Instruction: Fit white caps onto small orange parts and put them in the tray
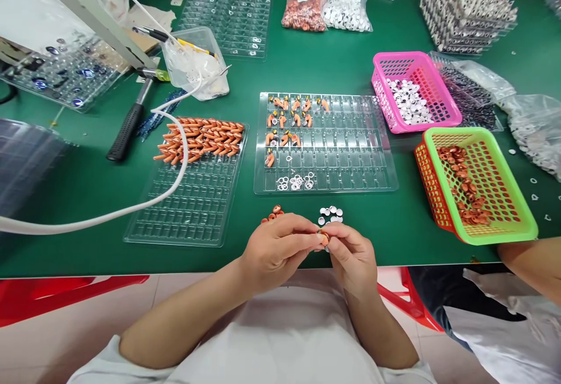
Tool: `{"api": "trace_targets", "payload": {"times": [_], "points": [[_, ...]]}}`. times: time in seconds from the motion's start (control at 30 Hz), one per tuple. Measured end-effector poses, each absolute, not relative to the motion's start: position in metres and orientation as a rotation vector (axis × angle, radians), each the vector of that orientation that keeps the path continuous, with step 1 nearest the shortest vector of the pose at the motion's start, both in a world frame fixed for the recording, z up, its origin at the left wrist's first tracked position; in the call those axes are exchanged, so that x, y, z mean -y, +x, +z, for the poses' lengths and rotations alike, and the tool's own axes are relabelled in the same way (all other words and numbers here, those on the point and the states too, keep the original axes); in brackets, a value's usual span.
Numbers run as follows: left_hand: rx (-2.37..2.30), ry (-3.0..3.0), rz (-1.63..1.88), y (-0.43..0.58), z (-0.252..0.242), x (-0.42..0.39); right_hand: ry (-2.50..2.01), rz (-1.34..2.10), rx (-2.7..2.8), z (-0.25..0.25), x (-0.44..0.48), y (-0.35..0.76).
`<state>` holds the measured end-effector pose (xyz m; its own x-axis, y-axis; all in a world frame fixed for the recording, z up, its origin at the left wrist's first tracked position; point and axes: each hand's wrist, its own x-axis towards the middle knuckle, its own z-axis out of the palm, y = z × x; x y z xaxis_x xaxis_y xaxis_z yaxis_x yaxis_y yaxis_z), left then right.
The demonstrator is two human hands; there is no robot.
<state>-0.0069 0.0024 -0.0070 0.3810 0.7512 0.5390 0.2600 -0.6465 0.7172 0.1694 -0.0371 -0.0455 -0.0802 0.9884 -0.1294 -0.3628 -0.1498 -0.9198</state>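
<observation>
Close to the table's front edge, my left hand (278, 251) and my right hand (356, 260) meet fingertip to fingertip. Both pinch a small orange part (325, 239), mostly covered by the fingers; a bit of white shows at its lower edge. Several copper-coloured round pieces (276, 211) lie just beyond my left hand. Past my right fingers is a loose group of small white discs (332, 213). Farther on, a clear compartment tray (350, 144) holds curved orange pieces with yellow and black ends, plus white rings in its front row.
To the left lie a clear tray (184, 208) of copper-coloured pieces, a white tube (131, 208) crossing it, and a hammer (127, 130). At right stand a pink basket (380, 89) and a green basket (504, 197). Another person's arm (534, 264) rests beside the green one.
</observation>
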Motion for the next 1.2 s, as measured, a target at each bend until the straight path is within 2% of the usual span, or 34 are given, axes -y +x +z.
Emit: {"api": "trace_targets", "payload": {"times": [1.2], "points": [[-0.900, 2.078, 1.250, -0.0091, -0.0115, 0.0020, -0.921, 1.264, 1.226, -0.0449, 0.0338, 0.1756]]}}
